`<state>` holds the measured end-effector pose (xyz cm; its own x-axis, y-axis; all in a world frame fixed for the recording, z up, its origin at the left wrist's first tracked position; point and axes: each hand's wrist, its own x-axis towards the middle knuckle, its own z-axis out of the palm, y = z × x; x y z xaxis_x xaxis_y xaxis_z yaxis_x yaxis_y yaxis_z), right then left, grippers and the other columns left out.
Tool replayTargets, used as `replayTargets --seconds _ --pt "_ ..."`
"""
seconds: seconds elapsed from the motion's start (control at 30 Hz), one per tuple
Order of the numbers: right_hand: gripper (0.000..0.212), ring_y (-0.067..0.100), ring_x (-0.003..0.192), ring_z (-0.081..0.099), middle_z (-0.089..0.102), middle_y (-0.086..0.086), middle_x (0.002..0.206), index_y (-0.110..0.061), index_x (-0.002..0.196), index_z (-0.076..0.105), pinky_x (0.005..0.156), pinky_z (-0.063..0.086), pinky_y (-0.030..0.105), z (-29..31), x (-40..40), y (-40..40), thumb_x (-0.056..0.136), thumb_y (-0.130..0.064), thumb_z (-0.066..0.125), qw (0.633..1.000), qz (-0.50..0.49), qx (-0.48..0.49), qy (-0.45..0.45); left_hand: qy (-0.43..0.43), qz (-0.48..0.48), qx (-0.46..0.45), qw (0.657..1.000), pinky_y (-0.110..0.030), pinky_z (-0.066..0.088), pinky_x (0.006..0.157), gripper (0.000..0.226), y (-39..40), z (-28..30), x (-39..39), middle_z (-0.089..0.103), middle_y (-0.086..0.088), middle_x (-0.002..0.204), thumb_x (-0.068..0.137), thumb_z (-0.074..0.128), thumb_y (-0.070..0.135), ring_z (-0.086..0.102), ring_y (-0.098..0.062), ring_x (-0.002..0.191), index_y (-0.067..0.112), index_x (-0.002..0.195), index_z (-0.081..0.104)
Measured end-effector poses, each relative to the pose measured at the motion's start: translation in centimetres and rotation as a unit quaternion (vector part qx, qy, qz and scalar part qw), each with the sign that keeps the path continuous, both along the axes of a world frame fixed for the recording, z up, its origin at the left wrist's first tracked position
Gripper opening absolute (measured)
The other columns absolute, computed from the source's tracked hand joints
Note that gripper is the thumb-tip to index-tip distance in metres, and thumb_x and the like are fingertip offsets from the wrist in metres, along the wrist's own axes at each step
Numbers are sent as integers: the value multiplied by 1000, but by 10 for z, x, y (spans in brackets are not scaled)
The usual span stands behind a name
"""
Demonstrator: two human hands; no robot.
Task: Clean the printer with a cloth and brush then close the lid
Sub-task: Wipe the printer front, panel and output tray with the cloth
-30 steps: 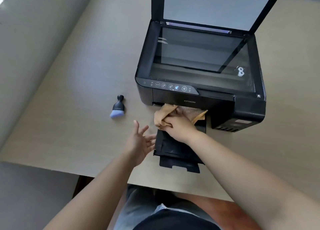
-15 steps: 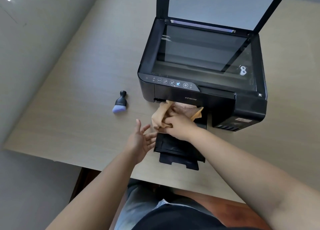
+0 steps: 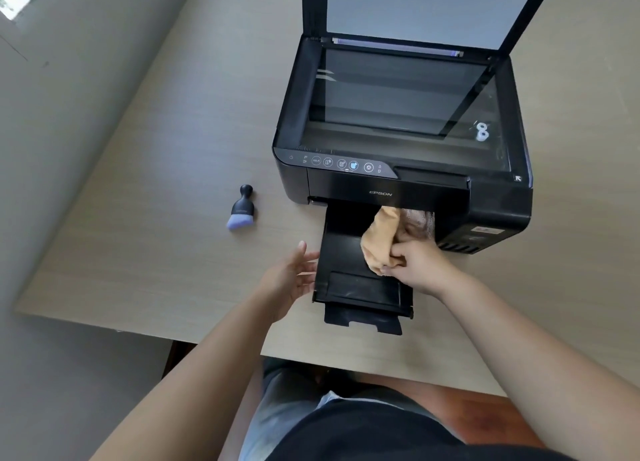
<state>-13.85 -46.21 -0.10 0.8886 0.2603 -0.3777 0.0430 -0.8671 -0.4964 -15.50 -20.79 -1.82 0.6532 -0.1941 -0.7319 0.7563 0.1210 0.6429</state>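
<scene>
- The right hand [image 3: 417,268] is clenched around a bunched tan cloth [image 3: 381,240], pressing it onto the black output tray [image 3: 346,252] at the front of the printer [image 3: 398,141].
- The left hand [image 3: 289,280] is released, fingers spread and holding nothing, its fingertips at the tray's left edge.
- The printer sits on a pale wooden table [image 3: 156,183], its scanner lid [image 3: 415,6] raised upright.
- A small black brush [image 3: 241,208] with lilac bristles lies on the table, left of the printer and apart from both hands.
</scene>
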Motion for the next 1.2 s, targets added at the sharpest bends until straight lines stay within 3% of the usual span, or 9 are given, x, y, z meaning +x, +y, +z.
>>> replayTargets --seconds 0.07,0.23,0.4,0.5,0.6,0.73,0.87,0.97,1.2 --pt "27 35 130 35 60 7 121 -23 58 58 107 28 35 -3 6 27 80 -31 72 999 29 -1 -25 3 1 5 1000 -27 48 71 47 -2 1 1 63 -5 92 99 39 47 59 -16 77 11 115 64" --pt "23 28 136 26 42 2 146 -20 84 72 112 23 38 -7 22 68 82 -43 66 992 94 6 -89 4 13 18 1000 -26 49 68 36 -5 1 4 62 -5 87 101 41 36 58 -17 74 9 110 64" --pt "15 29 135 36 57 4 134 -20 68 64 111 28 43 -14 -1 3 75 -24 77 997 39 49 -52 -19 -34 52 998 -25 53 75 30 -4 -7 1 69 -10 102 96 44 -2 63 -17 85 7 118 63" --pt "26 26 104 57 67 -1 98 -15 59 54 85 42 30 -15 -26 -28 71 -6 75 989 -4 63 -132 -38 -46 58 997 -30 51 86 32 -4 -9 0 70 -9 105 96 44 -4 64 -17 90 7 118 64" --pt "24 8 66 45 48 -15 71 -17 62 58 59 37 21 -11 -53 -39 68 4 68 982 -55 86 -161 -51 -46 52 996 -29 52 85 31 -5 -6 0 71 -8 103 97 43 -4 65 -17 90 6 117 64" --pt "10 -2 71 50 48 -24 79 -9 75 70 61 34 4 -17 -78 -33 71 -3 77 972 -154 120 -132 -55 -52 55 996 -28 53 83 31 -5 -7 0 72 -8 101 96 42 -6 66 -17 88 5 115 65" --pt "20 8 83 59 62 -12 88 -22 90 74 69 40 16 -18 -88 -32 71 -18 81 955 -240 171 -10 -55 -52 60 995 -24 54 78 33 -5 -7 1 70 -11 105 96 41 -6 65 -18 87 3 120 63" --pt "20 14 87 61 63 -12 89 -24 85 71 72 44 22 -14 -82 -35 70 -21 83 954 -239 174 46 -59 -59 63 995 -20 55 72 33 -6 -4 1 70 -9 101 98 39 -6 67 -13 81 4 119 62" --pt "6 25 93 62 60 3 114 -15 87 69 74 51 31 -17 -25 -13 82 -18 67 977 -167 36 -130 -60 -59 68 994 -24 54 76 33 -7 -6 0 69 -11 104 98 38 -6 65 -16 85 3 121 61"
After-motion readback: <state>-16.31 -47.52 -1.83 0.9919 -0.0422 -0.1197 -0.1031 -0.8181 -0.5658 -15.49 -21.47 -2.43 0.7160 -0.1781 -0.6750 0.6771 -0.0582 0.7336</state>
